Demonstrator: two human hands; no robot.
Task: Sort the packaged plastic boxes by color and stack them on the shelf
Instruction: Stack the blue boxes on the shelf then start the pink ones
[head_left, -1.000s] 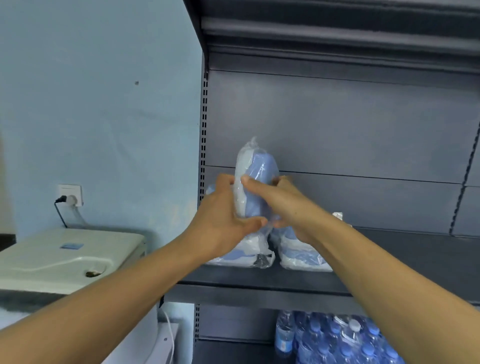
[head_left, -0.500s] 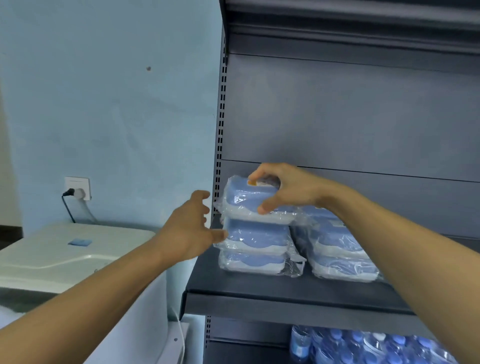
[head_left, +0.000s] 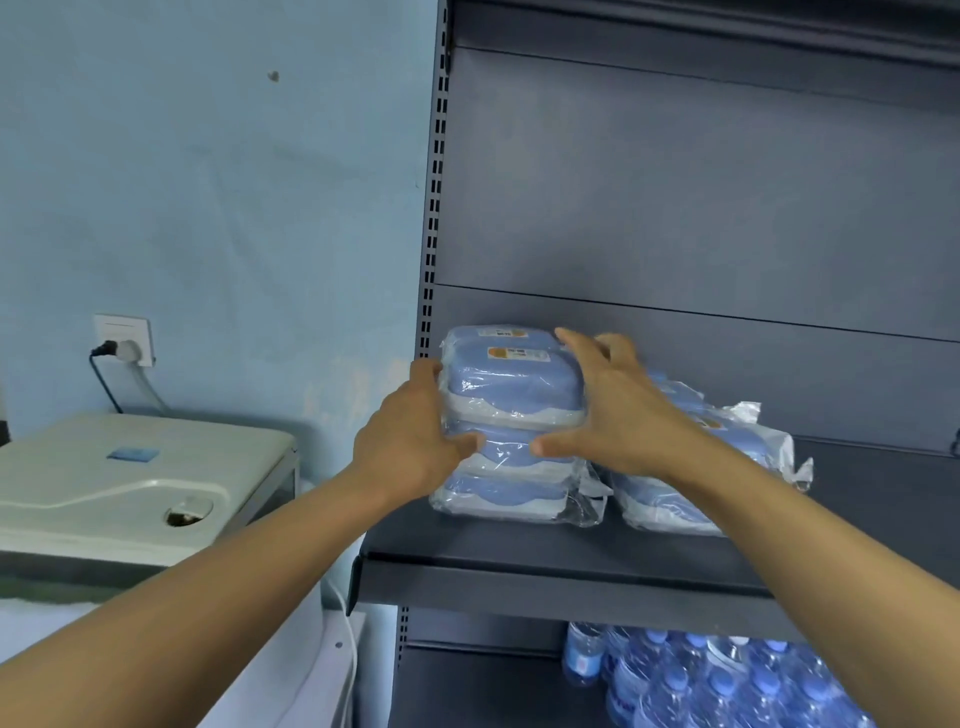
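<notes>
Your left hand (head_left: 415, 441) and right hand (head_left: 618, 415), fingers loosely spread, press both sides of the plastic-wrapped blue boxes (head_left: 511, 415) stacked at the dark metal shelf's (head_left: 519, 564) left end, likely squaring them.

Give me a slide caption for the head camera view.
Both hands, left and right, steady a stack of wrapped blue boxes on the shelf.

Left hand (head_left: 410, 441) and right hand (head_left: 618, 415) outstretched, fingers spread, thumbs inward

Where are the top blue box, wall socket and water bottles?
top blue box (head_left: 511, 382), head view, lid top.
wall socket (head_left: 124, 338), head view, faceplate.
water bottles (head_left: 691, 680), head view, a cap.
</notes>
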